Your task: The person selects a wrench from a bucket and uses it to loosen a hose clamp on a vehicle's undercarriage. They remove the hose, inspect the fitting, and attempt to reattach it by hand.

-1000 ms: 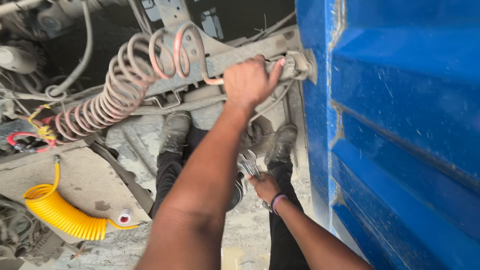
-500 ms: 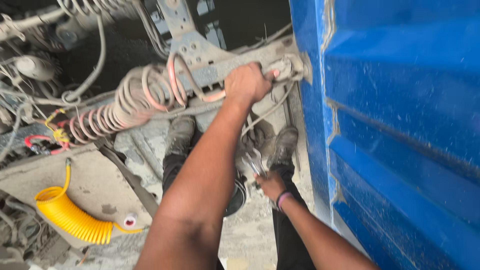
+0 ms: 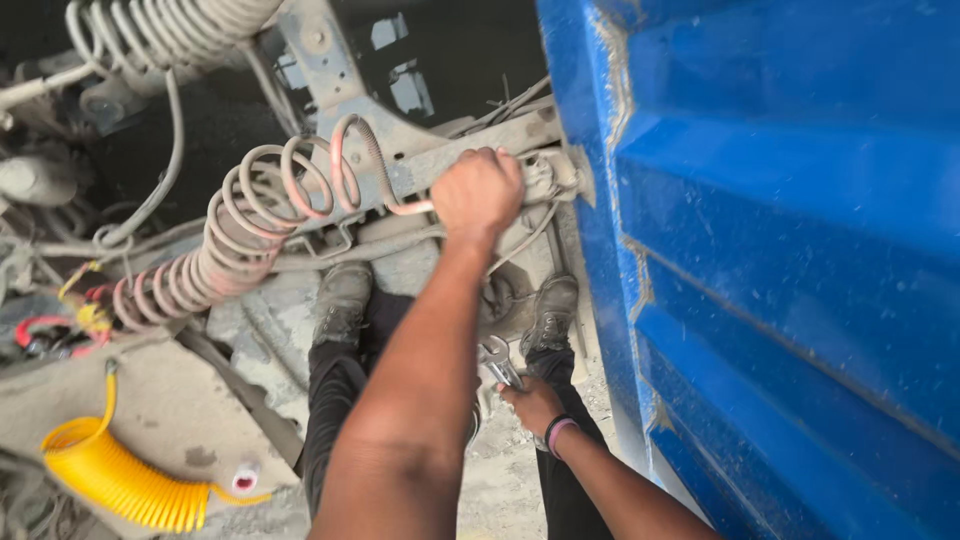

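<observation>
Hands split high and low: left hand [image 3: 480, 190] up top, fist wrapped tight around a dusty metal crossbar [image 3: 440, 160] of the vehicle frame, fingers curled shut on it, right where the pink coiled hose [image 3: 240, 230] ends at the bar. Right hand [image 3: 532, 405] hangs low near the legs, fingers closed round the shank of a steel wrench [image 3: 497, 360]; its open jaw end sticks up above the knuckles, just beside the right boot [image 3: 550, 310]. Wrist w/ a black and a pink band [image 3: 556, 432]. Left boot [image 3: 343, 300] planted apart from the other, both on grimy frame parts under the crossbar, black trousers below. Blue corrugated metal wall [image 3: 780, 260] fills the right side, its chipped edge just beside the crossbar end and the person's right arm. Yellow coiled hose [image 3: 120, 480] lies at bottom left, well apart from both hands, on a dusty flat panel. More grey coils [image 3: 180, 30] at top left, plus red and yellow wiring [image 3: 60, 325] at the left edge.
</observation>
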